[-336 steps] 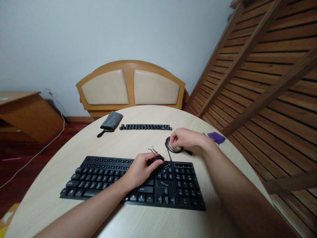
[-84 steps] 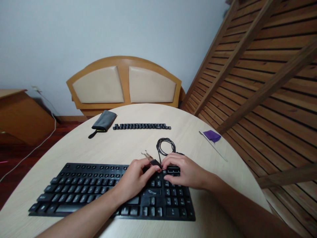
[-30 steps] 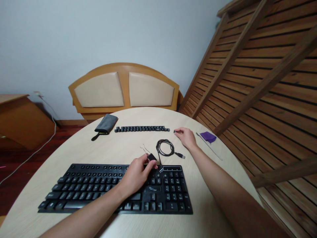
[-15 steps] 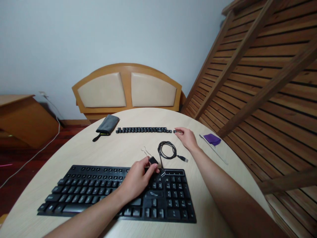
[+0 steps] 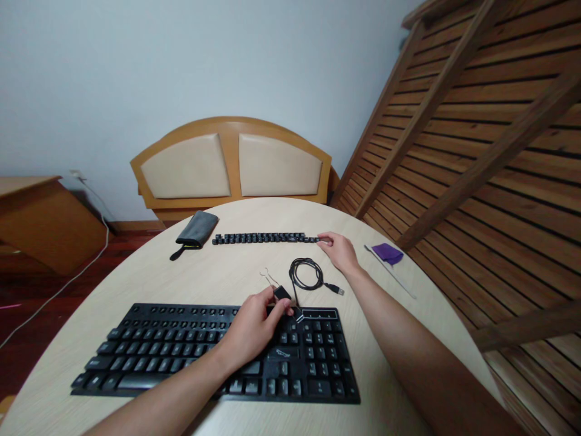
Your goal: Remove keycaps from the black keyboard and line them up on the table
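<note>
A black keyboard (image 5: 181,348) lies on the round pale table (image 5: 218,272) in front of me. My left hand (image 5: 254,327) rests on its right half, fingers closed on a small wire keycap puller (image 5: 278,289) with a black grip. My right hand (image 5: 341,251) reaches far across the table, fingertips pinched on a black keycap at the right end of a row of loose keycaps (image 5: 263,238). The keyboard's coiled black USB cable (image 5: 308,275) lies between my two hands.
A grey pouch (image 5: 196,227) lies at the far left of the keycap row. A purple cloth and a thin white stick (image 5: 388,257) sit near the table's right edge. A wooden chair (image 5: 231,163) stands behind the table, slatted wooden frames lean at right.
My right hand pushed the keycap left until it joined the end of the row. My left hand stayed on the keyboard holding the puller.
</note>
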`<act>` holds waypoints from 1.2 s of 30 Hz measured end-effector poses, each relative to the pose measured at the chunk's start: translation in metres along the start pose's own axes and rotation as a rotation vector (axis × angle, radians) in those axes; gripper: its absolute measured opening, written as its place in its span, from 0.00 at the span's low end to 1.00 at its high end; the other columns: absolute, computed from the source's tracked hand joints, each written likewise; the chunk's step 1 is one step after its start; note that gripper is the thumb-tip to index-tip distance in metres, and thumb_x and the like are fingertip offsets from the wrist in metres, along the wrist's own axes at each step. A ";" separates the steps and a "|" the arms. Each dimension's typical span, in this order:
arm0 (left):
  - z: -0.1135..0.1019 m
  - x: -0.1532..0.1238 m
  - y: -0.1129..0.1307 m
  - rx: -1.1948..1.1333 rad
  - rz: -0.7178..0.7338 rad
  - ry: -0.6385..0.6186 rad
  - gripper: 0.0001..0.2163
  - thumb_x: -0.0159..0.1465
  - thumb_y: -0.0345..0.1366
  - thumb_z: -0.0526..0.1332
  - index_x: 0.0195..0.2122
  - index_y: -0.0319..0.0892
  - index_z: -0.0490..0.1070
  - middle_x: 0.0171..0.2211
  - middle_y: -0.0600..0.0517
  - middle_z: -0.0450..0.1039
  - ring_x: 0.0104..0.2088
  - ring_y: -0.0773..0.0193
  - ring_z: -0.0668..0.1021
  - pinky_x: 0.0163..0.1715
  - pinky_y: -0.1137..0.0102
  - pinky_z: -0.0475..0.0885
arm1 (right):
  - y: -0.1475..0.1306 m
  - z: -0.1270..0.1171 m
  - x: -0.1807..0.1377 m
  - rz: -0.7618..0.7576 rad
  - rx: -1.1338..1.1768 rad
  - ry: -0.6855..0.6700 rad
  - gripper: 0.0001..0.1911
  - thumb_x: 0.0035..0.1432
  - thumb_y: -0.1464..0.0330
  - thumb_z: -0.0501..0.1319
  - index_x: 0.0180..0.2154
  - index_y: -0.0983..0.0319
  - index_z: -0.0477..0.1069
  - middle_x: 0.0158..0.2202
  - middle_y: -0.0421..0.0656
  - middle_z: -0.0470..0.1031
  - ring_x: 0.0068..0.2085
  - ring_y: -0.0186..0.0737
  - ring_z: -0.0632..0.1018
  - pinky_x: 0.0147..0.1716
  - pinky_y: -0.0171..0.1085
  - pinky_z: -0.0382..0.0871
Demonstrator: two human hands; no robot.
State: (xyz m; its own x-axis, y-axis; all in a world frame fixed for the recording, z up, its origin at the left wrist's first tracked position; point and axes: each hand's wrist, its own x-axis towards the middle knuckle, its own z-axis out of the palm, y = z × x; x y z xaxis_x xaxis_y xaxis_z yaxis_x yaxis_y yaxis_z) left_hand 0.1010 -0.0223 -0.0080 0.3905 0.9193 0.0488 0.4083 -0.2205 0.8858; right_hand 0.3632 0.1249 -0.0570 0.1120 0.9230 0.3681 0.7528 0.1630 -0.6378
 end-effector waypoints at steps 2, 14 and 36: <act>0.000 0.000 0.000 0.005 0.002 0.003 0.14 0.68 0.45 0.53 0.33 0.41 0.71 0.33 0.47 0.79 0.36 0.58 0.79 0.40 0.64 0.70 | 0.000 0.000 0.000 0.000 0.003 0.001 0.12 0.55 0.65 0.64 0.43 0.58 0.77 0.39 0.43 0.82 0.36 0.40 0.79 0.37 0.37 0.70; -0.003 -0.001 0.003 0.016 0.065 -0.019 0.15 0.68 0.45 0.54 0.33 0.40 0.74 0.33 0.48 0.78 0.36 0.59 0.78 0.39 0.65 0.70 | -0.020 -0.023 -0.021 -0.012 -0.048 -0.101 0.28 0.51 0.68 0.67 0.55 0.63 0.67 0.51 0.51 0.74 0.44 0.44 0.78 0.44 0.42 0.71; -0.003 -0.006 0.006 0.382 0.183 -0.103 0.12 0.70 0.41 0.52 0.37 0.41 0.72 0.35 0.47 0.78 0.37 0.56 0.78 0.37 0.64 0.70 | -0.105 -0.094 -0.119 -0.391 0.062 -0.817 0.26 0.51 0.59 0.70 0.51 0.59 0.72 0.48 0.45 0.74 0.50 0.46 0.73 0.51 0.41 0.64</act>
State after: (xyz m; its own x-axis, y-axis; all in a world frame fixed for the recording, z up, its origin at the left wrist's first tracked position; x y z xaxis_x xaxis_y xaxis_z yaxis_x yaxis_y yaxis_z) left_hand 0.0987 -0.0285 -0.0020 0.5571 0.8209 0.1256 0.5931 -0.4992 0.6317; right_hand 0.3314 -0.0345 0.0298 -0.6571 0.7536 -0.0135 0.6014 0.5134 -0.6122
